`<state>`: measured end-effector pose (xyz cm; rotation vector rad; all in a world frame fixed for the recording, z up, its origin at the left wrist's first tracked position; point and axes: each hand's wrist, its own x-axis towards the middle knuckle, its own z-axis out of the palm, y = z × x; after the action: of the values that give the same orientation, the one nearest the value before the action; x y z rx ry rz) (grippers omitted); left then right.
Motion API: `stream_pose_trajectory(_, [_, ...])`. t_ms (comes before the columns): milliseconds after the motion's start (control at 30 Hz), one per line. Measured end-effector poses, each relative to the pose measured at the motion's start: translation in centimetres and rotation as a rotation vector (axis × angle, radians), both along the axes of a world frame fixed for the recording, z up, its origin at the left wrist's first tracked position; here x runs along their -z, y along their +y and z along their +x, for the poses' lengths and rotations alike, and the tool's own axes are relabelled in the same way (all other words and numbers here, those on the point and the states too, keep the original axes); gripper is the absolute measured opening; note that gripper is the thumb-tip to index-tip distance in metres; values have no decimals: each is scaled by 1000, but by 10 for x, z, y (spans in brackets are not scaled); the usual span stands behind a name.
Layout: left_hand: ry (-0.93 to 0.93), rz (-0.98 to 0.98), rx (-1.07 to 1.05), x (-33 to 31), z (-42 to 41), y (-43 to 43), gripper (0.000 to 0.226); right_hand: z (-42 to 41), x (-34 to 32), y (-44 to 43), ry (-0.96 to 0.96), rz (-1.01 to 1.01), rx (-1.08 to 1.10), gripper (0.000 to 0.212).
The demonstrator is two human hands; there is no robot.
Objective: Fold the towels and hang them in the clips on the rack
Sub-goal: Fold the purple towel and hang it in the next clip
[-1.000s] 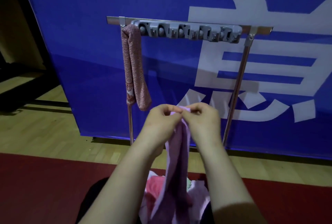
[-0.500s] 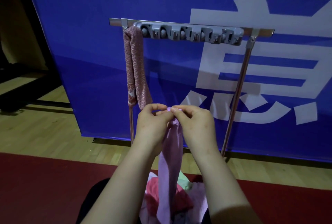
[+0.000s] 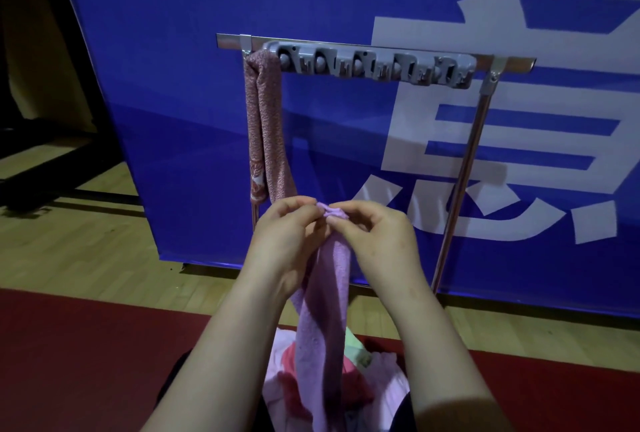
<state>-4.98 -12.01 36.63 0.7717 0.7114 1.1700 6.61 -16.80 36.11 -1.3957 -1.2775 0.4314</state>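
Towel (image 3: 325, 310) top now peeks out bunched between left hand (image 3: 287, 237) and right hand (image 3: 379, 241), fingers (image 3: 301, 213) pinching it; fold looks done, next: raise into free clip (image 3: 320, 64), upper centre.

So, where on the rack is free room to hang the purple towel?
Free: the grey clips from the pink towel across to the right post. Crowded: the left end, where the pink towel hangs, and the pile under the purple towel.

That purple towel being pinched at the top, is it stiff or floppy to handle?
Probably floppy: the purple towel hangs limp below where the left hand and right hand pinch its bunched top. Likely light: a pinch alone holds it.
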Motion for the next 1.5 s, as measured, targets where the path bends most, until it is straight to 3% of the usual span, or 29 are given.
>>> stream_pose_trajectory(100, [170,93,44,6,-5,4,15,10,-1,-3,59,-2,23,12])
stream_pose_trajectory(200, [570,292,72,11,-11,9,18,19,-4,-3,92,0,69,15])
stream_pose_trajectory(333, [962,487,183,21,-16,14,7,27,-8,-6,125,-3,63,13])
stream_pose_trajectory(433, [1410,561,172,31,-24,24,35,39,-11,-9,137,15,96,11])
stream_pose_trajectory(500, [1502,569,139,31,-31,27,41,47,-13,-10,171,33,135,11])
stream_pose_trajectory(600, [1433,654,29,27,-40,34,28,55,-10,-8,188,15,175,12])
stream_pose_trajectory(733, [1180,692,-77,11,-44,34,31,57,-4,-6,180,-23,211,11])
stream_pose_trajectory(867, [826,650,-118,-2,-45,31,18,56,-12,-11,196,17,201,11])
stream_pose_trajectory(933, [740,662,-148,-5,-45,32,13,56,-16,-9,194,27,206,9])
stream_pose_trajectory(1100, [694,634,-253,2,-45,34,29,54,-4,-5,241,-26,184,14])
stream_pose_trajectory(1233, [660,620,-287,5,-38,32,3,50,-2,-1,284,-27,156,11])
stream_pose_trajectory(1500, [625,473,-320,10,-22,21,14,38,5,6,272,0,288,11])
